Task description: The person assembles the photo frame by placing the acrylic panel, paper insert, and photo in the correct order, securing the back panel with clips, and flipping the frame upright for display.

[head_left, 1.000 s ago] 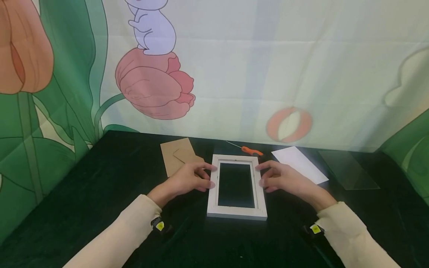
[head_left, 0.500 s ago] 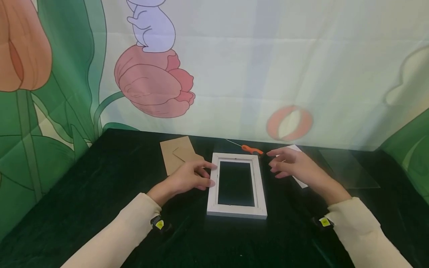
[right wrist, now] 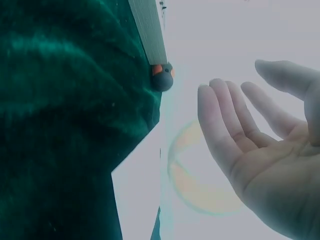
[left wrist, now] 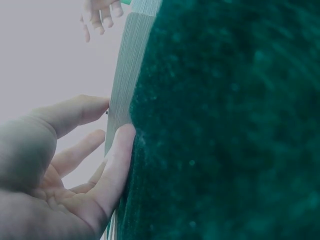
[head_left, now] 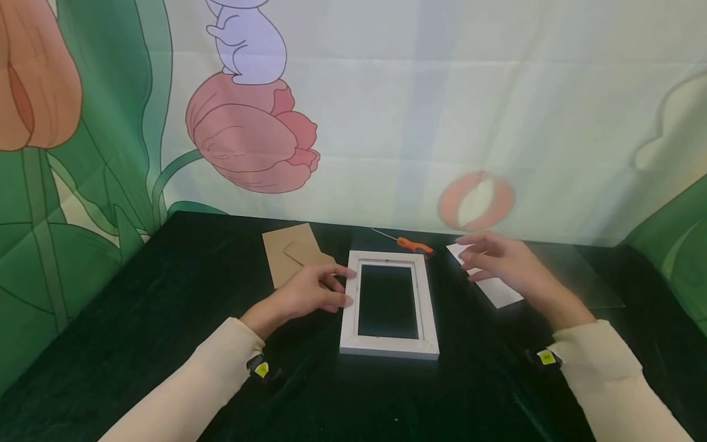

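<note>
A white picture frame (head_left: 389,347) lies flat on the dark green cloth, its opening showing the cloth beneath. My left hand (head_left: 308,287) grips its left rail with thumb and fingertips; in the left wrist view, the fingers (left wrist: 112,165) meet the frame's pale side (left wrist: 127,65). To the right of the frame, my right hand (head_left: 505,264) hovers over a white sheet of paper (head_left: 499,294), partly covering it in the head view. The right wrist view shows this hand (right wrist: 265,150) with relaxed, slightly bent fingers and nothing in them.
A brown backing board (head_left: 284,248) lies behind the left hand. An orange-handled screwdriver (head_left: 413,245) is behind the frame, near the printed curtain (head_left: 375,123). A clear sheet (head_left: 588,282) lies at the far right, beyond the paper.
My right hand has let go of the frame's right rail and moved right, over the white paper. My left hand stays at the left rail.
</note>
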